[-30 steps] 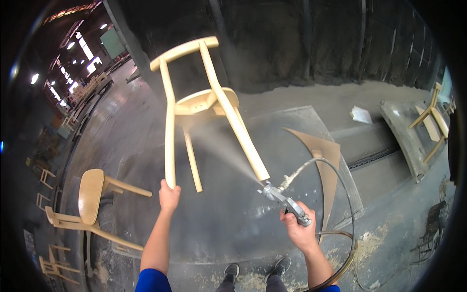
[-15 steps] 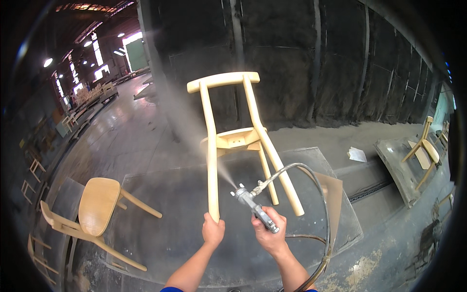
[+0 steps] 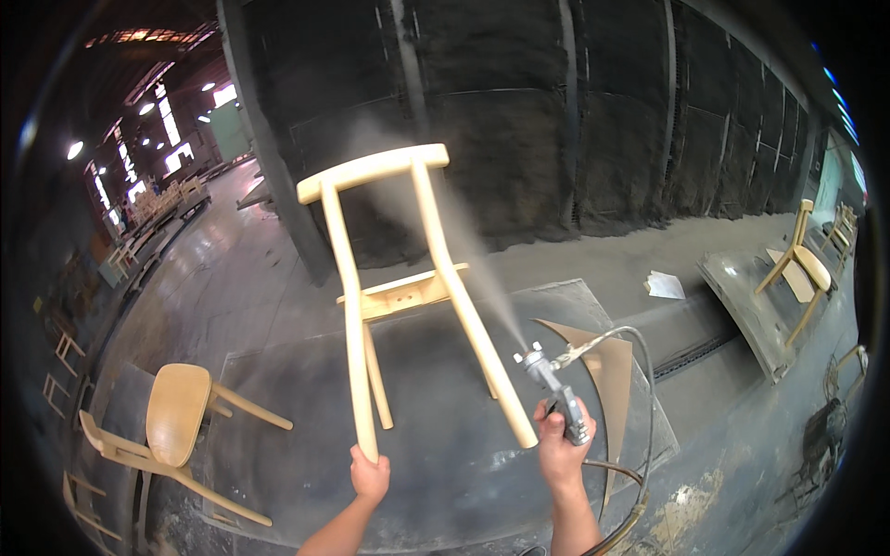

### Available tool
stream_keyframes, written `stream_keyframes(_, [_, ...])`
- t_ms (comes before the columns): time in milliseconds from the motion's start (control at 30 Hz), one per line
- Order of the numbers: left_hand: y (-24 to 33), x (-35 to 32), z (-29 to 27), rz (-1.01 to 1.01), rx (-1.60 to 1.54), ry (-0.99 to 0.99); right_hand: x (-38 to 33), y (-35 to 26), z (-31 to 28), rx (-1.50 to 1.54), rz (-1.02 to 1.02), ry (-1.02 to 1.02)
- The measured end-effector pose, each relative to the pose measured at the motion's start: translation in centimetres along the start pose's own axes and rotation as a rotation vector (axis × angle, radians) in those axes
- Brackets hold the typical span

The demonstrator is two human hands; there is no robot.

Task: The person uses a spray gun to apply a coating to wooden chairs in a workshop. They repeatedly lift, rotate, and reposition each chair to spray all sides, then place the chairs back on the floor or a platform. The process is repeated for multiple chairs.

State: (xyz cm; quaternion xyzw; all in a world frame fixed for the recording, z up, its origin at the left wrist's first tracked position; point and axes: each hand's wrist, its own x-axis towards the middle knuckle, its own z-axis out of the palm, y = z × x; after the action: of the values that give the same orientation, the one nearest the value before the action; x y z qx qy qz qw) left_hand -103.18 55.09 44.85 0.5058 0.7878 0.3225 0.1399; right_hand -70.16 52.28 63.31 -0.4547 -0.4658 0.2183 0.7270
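Note:
A pale wooden chair (image 3: 400, 295) hangs tilted in front of me, its backrest rail uppermost. My left hand (image 3: 369, 476) grips the end of one of its legs. My right hand (image 3: 560, 448) holds a metal spray gun (image 3: 554, 389) with a hose trailing off to the right. The gun's nozzle points up and left at the chair's other long leg, and a pale mist streams from it across the chair toward the dark wall.
Another wooden chair (image 3: 171, 433) lies on its side at lower left. A dark floor sheet (image 3: 436, 435) lies under the work, with a curved brown board (image 3: 607, 375) at right. A further chair (image 3: 799, 264) rests on a grey panel at far right. More chairs stand far left.
The held chair has swung left and tilted nearer to me. My right hand with the spray gun has shifted right, and the mist now runs up past the chair's right leg.

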Motion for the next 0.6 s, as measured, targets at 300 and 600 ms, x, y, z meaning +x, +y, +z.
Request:
stream_keyframes(300, [-1.4,-5.7,3.3,-0.014,0.063,0.058,5.3,-1.8,-10.0,0.022,0.113,0.174])
stream_keyframes(600, [-6.0,-12.6,4.0,0.028,-0.183,-0.118,-3.6,-8.1,-15.5,-0.217,0.331,0.224])
